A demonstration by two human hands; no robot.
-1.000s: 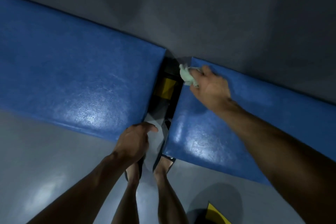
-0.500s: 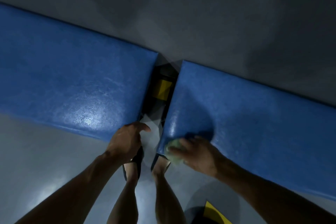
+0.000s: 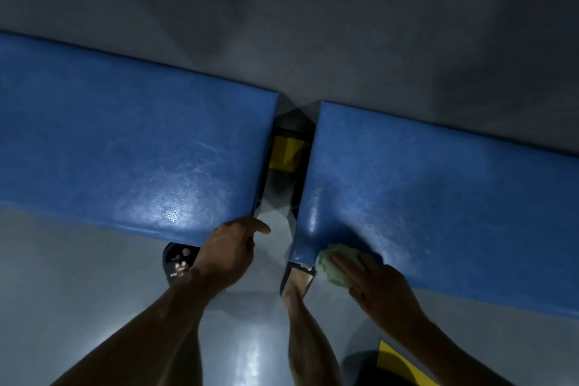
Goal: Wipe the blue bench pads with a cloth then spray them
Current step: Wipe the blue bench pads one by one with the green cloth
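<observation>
Pressing one crumpled pale green cloth (image 3: pixel 338 266) under my right hand (image 3: pixel 380 287) onto one of two blue padded vinyl bench pads (image 3: pixel 438 197); my left hand (image 3: pixel 225 255) hangs loose, holding nothing.

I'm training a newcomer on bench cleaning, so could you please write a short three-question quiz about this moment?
1. True or false: the cloth lies on the left pad.
2. Which hand presses the cloth: A) left hand B) right hand?
3. Fill in: the yellow part shows in the ___ between the pads.

Key: 1 false, it is at the near corner of the right pad; 2 B; 3 gap.
</observation>
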